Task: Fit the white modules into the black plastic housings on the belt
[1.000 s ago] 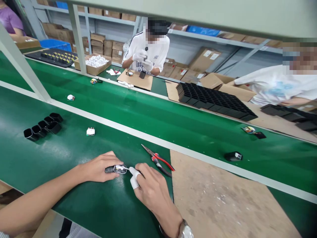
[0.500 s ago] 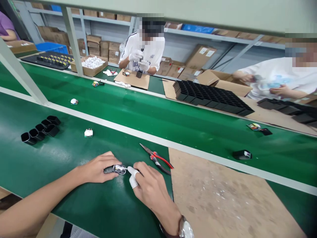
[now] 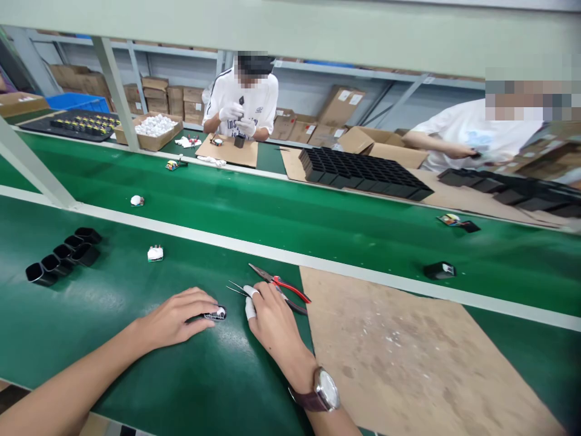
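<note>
Green desk [image 3: 218,387]. Left hand [image 3: 175,318] clamps a black housing [image 3: 215,313] between thumb and fingers, midway between near edge and far-edge rail [image 3: 190,235]; grip from one side probably steadies it and leaves the open end, white part inside, exposed towards the right hand [image 3: 276,321]. That hand pinches tweezers [image 3: 236,290], tips apart, off the housing; white finger covers probably help grip or protection. Pliers [image 3: 293,289] by the cardboard's [image 3: 399,363] left edge, likely for easy reach. More housings [image 3: 85,255] grouped towards the far-left corner, seemingly as ready stock; white-topped board [image 3: 155,254] near rail.
</note>
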A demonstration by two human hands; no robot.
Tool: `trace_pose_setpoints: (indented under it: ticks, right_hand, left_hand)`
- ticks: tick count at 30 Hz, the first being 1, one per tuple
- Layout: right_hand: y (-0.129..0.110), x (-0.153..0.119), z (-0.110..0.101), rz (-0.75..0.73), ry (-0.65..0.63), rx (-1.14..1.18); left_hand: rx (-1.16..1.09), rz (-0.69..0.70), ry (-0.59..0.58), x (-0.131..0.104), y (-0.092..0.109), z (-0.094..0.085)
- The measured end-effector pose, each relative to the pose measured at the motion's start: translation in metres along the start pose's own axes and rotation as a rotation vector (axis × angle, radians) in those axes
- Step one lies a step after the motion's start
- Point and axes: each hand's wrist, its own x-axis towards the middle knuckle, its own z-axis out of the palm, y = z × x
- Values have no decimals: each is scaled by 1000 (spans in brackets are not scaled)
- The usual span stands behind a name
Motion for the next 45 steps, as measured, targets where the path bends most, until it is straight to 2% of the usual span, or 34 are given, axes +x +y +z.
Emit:
trace_pose_setpoints:
  ticks: [4, 6, 8, 11, 15, 19, 21, 23, 25, 29, 31, 33, 36, 39, 42, 45]
  right_hand:
    - [-5, 3, -3, -33, 107, 84]
    - [-8, 4, -4, -62, 134, 123]
    - [-9, 4, -4, -82, 144, 152]
    - [-9, 3, -1, -67, 126, 150]
    - [-7, 2, 4, -28, 55, 96]
    - [-2, 2, 11, -10, 24, 32]
    - [0, 2, 14, -2, 16, -9]
    - [1, 3, 17, 1, 18, -51]
    - [1, 3, 20, 2, 27, -87]
    - [3, 2, 26, 32, 55, -139]
    - [6, 1, 28, 63, 77, -168]
    - [8, 1, 30, 85, 98, -190]
    - [10, 1, 33, 84, 127, -205]
    - [9, 2, 35, 70, 172, -222]
    - [9, 2, 36, 48, 214, -238]
    - [11, 2, 38, 30, 227, -234]
  left_hand:
    - [73, -88, 10, -6, 0, 1]
    - [113, -66, 36, -8, 0, 1]
    - [147, 12, 35, -8, 0, 1]
    - [118, 82, 32, -5, 0, 3]
    - [68, 99, 61, -2, 2, 8]
    - [86, 66, 161, 3, 4, 7]
    - [125, 5, 205, 14, -2, -3]
    - [208, -95, 220, 33, -18, -21]
    - [304, -202, 232, 56, -44, -45]
    - [425, -384, 329, 99, -108, -90]
    - [468, -487, 367, 109, -134, -102]
    - [499, -566, 376, 110, -151, -107]
    - [531, -649, 364, 102, -164, -113]
    - [513, -700, 334, 94, -169, -125]
    - [461, -687, 312, 93, -170, -138]
    - [445, -641, 354, 97, -160, -142]
